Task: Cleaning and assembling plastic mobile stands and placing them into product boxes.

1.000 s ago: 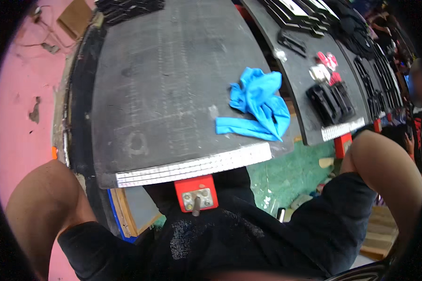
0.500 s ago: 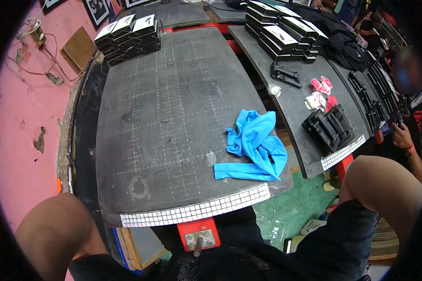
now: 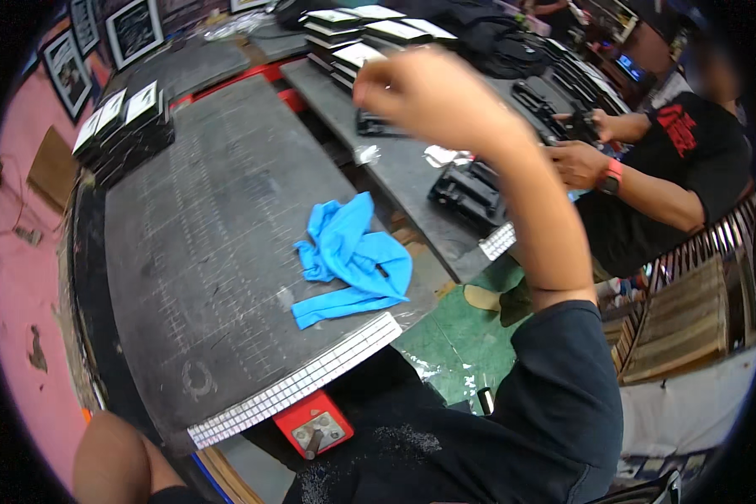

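My right hand (image 3: 433,97) is raised over the right-hand table, its fingers curled and smeared by motion. Whether anything is in them I cannot make out. It covers part of the stacked black-and-white boxes (image 3: 357,55) and of a black device (image 3: 374,124). Below the wrist lie more black devices (image 3: 466,193) and a small white packet (image 3: 445,156). Only the bent left arm (image 3: 113,462) shows at the lower left; my left hand is out of view. A crumpled blue cloth (image 3: 353,252) lies on the dark table (image 3: 210,210) in front of me.
Black boxes with white tops (image 3: 124,134) are stacked at the table's far left. A white grid strip (image 3: 311,374) runs along the near edge, above a red bracket (image 3: 312,424). At right a co-worker (image 3: 680,168) handles a black part. A pink wall (image 3: 17,277) borders the left.
My right hand has come into view and reaches forward over the right-hand table. The view has turned to the right, bringing more of the co-worker in. The blue cloth lies as before.
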